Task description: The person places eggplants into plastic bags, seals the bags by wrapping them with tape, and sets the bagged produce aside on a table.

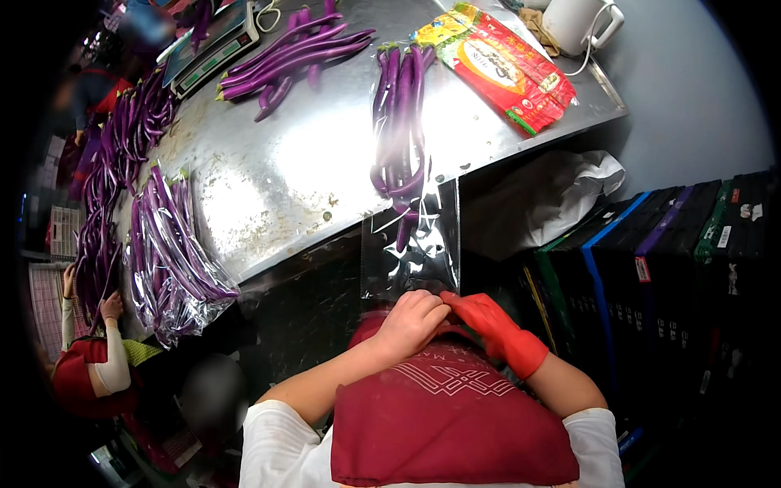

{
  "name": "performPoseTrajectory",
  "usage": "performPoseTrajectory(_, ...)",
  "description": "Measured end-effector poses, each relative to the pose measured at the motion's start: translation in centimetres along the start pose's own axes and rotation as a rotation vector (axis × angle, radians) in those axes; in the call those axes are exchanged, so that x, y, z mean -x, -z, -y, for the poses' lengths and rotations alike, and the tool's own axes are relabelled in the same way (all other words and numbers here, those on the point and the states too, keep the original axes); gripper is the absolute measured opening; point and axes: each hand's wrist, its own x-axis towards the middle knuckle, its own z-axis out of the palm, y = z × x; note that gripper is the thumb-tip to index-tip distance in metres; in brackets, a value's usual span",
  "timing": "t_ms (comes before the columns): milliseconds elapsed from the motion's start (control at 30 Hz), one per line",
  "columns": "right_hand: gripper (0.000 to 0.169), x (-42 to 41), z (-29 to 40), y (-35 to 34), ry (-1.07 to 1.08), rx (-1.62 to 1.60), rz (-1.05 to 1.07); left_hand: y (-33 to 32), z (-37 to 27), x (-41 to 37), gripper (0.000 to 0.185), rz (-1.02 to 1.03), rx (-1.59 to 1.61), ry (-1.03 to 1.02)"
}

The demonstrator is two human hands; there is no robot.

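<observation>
A long clear plastic bag (410, 268) stretches from the steel table down toward my apron, with several long purple eggplants (399, 122) inside its far part. The eggplants lie on the table; one tip hangs past the edge within the bag. My bare left hand (416, 320) is curled at the near end of the bag. Beside it, my right hand (495, 329) wears a red rubber glove, and its fingertips meet the left ones at the bag's corner. Both hands pinch the bag's near edge, though my fingers partly hide the grip.
On the steel table (293, 201) lie loose eggplants (293, 58), bagged eggplants (177, 256), a red-and-yellow printed packet (500, 67) and a digital scale (213, 52). A white electric kettle (576, 27) stands behind. Black crates (640, 287) are stacked at right. A co-worker (91, 372) handles piled eggplants (100, 213) at left.
</observation>
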Motion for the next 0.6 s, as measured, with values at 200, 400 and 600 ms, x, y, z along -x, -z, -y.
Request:
performPoseTrajectory(200,0.066,0.2,-0.7,-0.2,-0.049,0.22,0.007,-0.1,-0.2,-0.2,0.02,0.246,-0.301,0.03)
performPoseTrajectory(400,0.035,-1.0,-1.4,-1.2,-0.757,-0.568,-0.027,1.7,1.9,6.1,0.02,0.256,-0.217,0.003)
performPoseTrajectory(600,0.048,-0.9,0.0,0.8,-0.925,-0.274,0.167,7.7,7.4,29.1,0.022,1.384,-0.547,0.88)
